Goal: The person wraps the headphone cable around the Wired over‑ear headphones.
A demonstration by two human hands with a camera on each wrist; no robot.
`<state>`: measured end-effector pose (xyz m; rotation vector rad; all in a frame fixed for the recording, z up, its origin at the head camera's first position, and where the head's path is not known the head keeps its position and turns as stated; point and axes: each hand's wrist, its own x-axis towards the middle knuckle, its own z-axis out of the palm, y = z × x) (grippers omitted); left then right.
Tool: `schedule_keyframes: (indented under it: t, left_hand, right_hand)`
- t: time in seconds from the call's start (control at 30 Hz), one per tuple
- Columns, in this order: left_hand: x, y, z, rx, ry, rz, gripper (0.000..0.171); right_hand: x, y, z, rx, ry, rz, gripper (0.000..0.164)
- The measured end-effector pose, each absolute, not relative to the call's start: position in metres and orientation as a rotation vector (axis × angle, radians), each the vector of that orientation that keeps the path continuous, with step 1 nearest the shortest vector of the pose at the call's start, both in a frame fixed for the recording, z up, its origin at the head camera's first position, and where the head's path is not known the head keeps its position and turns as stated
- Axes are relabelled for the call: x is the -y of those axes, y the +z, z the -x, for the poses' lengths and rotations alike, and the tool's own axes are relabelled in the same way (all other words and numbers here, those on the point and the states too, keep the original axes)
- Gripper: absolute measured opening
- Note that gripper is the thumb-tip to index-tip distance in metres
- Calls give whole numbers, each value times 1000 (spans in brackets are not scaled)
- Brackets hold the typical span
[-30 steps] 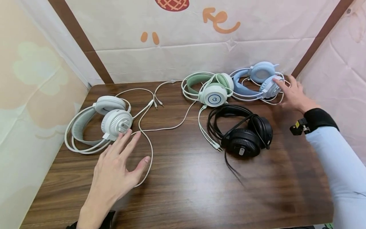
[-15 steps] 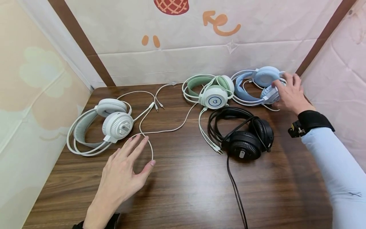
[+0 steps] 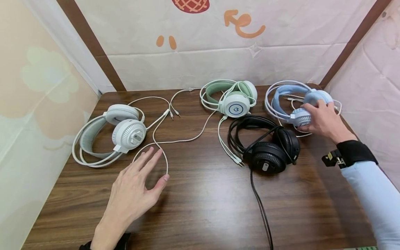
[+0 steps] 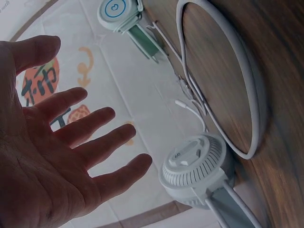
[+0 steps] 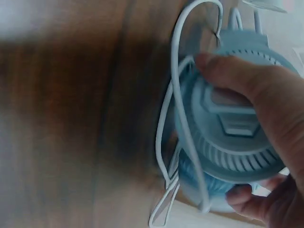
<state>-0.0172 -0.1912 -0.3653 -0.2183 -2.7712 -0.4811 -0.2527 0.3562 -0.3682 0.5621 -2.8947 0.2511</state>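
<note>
My right hand (image 3: 328,122) grips the light blue headphones (image 3: 299,116) at the far right of the table. In the right wrist view, its thumb lies over the ribbed outer face of one ear cup (image 5: 232,152), with other fingers partly hidden behind. A loose white cable (image 5: 176,71) loops beside that cup. My left hand (image 3: 132,194) is held with fingers spread, in front of the white headphones (image 3: 128,134). Nothing is in its palm in the left wrist view, where a white ear cup (image 4: 185,178) appears below the fingertips.
Green-and-white headphones (image 3: 235,105), wrapped in their cable, lie at the back middle. Black headphones (image 3: 267,158) sit in front of them, their cord (image 3: 260,205) running to the front edge. A long white cable (image 3: 184,140) crosses the table (image 3: 200,215). Fabric walls stand behind and at both sides.
The blue headphones have moved right and toward me, apart from the green ones, with my right hand on them. My left hand has shifted slightly right, fingers still spread.
</note>
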Motion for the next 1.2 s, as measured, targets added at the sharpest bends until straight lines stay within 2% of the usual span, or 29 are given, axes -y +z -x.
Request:
schedule_keyframes:
  t: [0.13,0.27,0.43,0.57,0.7,0.8,0.87,1.03,1.17,1.2]
  left_hand:
    - [189,-362,18,2756,-512,230,66]
    - [186,-357,17,2730,-608,210,64]
    - [177,-349,19,2580,-893,238,59]
    - [160,-333,27,2403,-1325,261,52]
    - [142,-311,39,2182,-1852,222,54]
    - [132,-299,49,2023,-2086,145,54]
    - [130,-295,55,1971,-2188,72,48]
    - [141,-297,65,1834,-2520,-128,24]
    - [149,-301,66,1518,-2784,-150,28]
    - [151,-302,66,1443,-2832,-128,27]
  right_hand:
    - [-362,-358,240,2620,271,-557,74]
    - [-351,-322,228,2340,188,-650,65]
    - [-296,-274,187,2139,147,-772,57]
    - [-237,-260,148,1992,132,-970,51]
    - [-186,-259,116,1876,64,-1164,33]
    - [-160,-265,101,1832,51,-1260,37]
    - [-151,-271,95,1834,20,-1302,38]
    - [-143,-285,94,1823,-18,-1364,42]
    - [-147,-295,108,1807,265,-1353,38]
    - [-150,-298,116,1811,366,-1321,46]
